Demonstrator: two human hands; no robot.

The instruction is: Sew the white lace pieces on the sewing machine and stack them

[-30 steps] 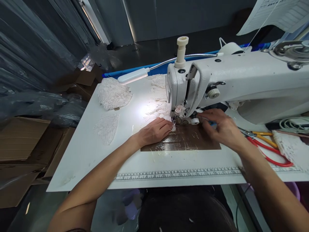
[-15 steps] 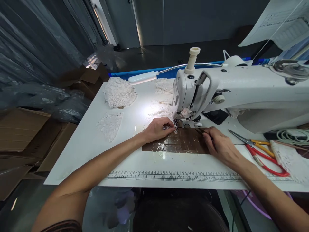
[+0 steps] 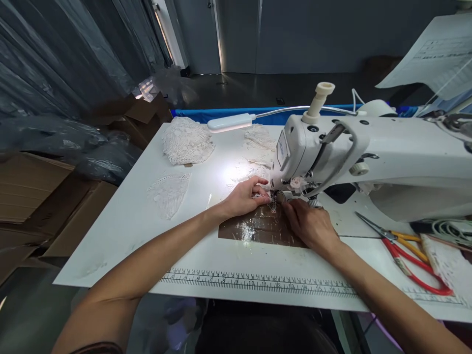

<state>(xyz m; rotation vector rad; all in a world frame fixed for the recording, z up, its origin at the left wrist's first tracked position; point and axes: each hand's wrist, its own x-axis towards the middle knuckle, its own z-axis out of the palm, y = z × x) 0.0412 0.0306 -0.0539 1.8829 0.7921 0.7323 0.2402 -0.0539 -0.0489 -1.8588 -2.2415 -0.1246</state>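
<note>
My left hand [image 3: 248,197] is closed in a pinch on a small strip of white lace [image 3: 273,206] beside the needle of the white sewing machine [image 3: 291,147]. Close by on the right, my right hand [image 3: 311,223] is closed with its fingertips at the presser foot. The slim dark pointed tool it held a moment ago is now hidden by the fingers. Under both hands lies a shiny brown sheet [image 3: 245,228] on the white table. Beyond my left hand, more white lace [image 3: 254,171] lies in the lamp light.
Lace pieces [image 3: 188,141] are heaped at the back left, with a flat lace piece [image 3: 169,194] in front. Red-handled scissors [image 3: 416,268] and a yellow-handled tool [image 3: 409,241] lie right. A lamp [image 3: 230,123] hangs overhead; a ruler strip [image 3: 258,282] runs along the front edge.
My right hand has moved left and inward, from the brown sheet's right end to the presser foot. My left hand still pinches the lace. The view has shifted slightly.
</note>
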